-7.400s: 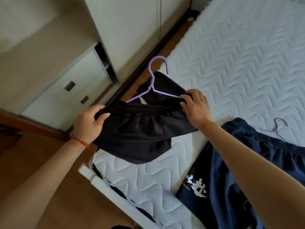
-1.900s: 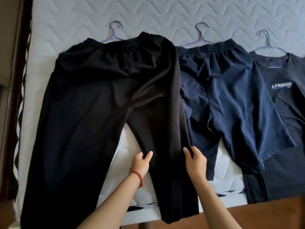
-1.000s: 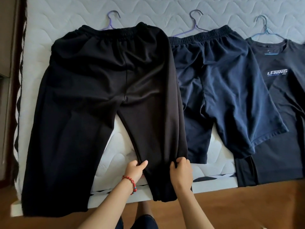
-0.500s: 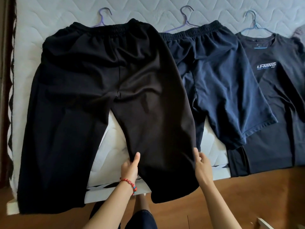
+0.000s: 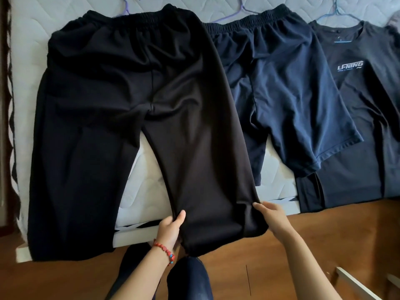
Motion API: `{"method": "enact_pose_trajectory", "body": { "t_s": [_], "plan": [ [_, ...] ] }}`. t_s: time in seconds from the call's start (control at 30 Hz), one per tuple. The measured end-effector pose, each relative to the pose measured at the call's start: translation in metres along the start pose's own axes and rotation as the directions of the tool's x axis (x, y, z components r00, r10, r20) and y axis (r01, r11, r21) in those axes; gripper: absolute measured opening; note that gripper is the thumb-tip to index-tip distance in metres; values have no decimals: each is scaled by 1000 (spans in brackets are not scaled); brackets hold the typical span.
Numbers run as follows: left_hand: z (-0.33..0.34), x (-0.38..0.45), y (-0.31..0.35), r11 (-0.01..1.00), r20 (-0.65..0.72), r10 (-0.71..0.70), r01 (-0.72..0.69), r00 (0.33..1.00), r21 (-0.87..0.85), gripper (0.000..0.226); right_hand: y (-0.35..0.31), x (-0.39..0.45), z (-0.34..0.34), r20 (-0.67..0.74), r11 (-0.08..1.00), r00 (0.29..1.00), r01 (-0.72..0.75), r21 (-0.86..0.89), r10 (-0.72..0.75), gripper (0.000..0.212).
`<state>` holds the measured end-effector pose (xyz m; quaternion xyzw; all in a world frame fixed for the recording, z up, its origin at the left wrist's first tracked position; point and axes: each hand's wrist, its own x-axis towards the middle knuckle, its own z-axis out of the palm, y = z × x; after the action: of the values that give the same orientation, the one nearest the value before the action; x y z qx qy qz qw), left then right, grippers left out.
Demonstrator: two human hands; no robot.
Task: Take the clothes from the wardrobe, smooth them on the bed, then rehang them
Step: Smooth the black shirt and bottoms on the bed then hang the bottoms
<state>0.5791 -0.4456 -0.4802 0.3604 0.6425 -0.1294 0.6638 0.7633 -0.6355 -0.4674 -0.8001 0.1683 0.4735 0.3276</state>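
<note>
While spread flat on the white quilted mattress (image 5: 147, 187), lay with the waistband at the far side and both legs running toward the near edge: black trousers (image 5: 121, 109). Hung over that near edge, toward the wooden floor (image 5: 281, 267), with both cuffs. Gripped the right leg of the black trousers near its cuff from either side: left hand (image 5: 170, 227) on the inner edge, thumb on top and fingers curled under the cloth; right hand (image 5: 273, 217) on the outer edge, fingers bent round the fabric. Wore a red bead bracelet (image 5: 164, 251) on the left wrist.

Just right of the black trousers, and partly under their outer edge, lay navy shorts (image 5: 287, 100), waistband level with the trousers' waistband. Further right of the black trousers, beyond the shorts, lay a dark T-shirt (image 5: 363, 105) with pale lettering on the chest, its near left part covered by one leg of the shorts. Poked out beyond the far edges of the garments: a purple hanger (image 5: 125, 5) above the black trousers, a second purple hanger (image 5: 242, 7) above the shorts, a blue hanger (image 5: 337, 11) above the shirt collar. Below the cuff of the black trousers, showed a knee in dark denim (image 5: 190, 280).
</note>
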Motion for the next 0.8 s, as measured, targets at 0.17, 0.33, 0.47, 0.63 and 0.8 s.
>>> {"method": "enact_pose_trajectory", "body": {
  "t_s": [0.17,0.33,0.47,0.63,0.8],
  "plan": [
    [0,4,-17,996,33,41,-43,999,74,22,2,1,11,-135,950,990,-2,-313,-43,22],
    [-2,6,-5,963,51,70,-81,996,258,34,-7,-20,41,-141,968,986,55,-245,-92,53],
    [3,-5,3,931,65,107,-123,992,344,26,-3,-22,65,-262,911,959,-6,-413,-112,59],
    [3,-15,7,934,-87,172,-134,981,332,43,2,-25,55,-388,958,921,-95,-270,-18,13],
    [-6,-23,5,948,-108,195,-159,975,274,38,1,-26,27,-207,997,976,-75,1,74,21]
  ]
}}
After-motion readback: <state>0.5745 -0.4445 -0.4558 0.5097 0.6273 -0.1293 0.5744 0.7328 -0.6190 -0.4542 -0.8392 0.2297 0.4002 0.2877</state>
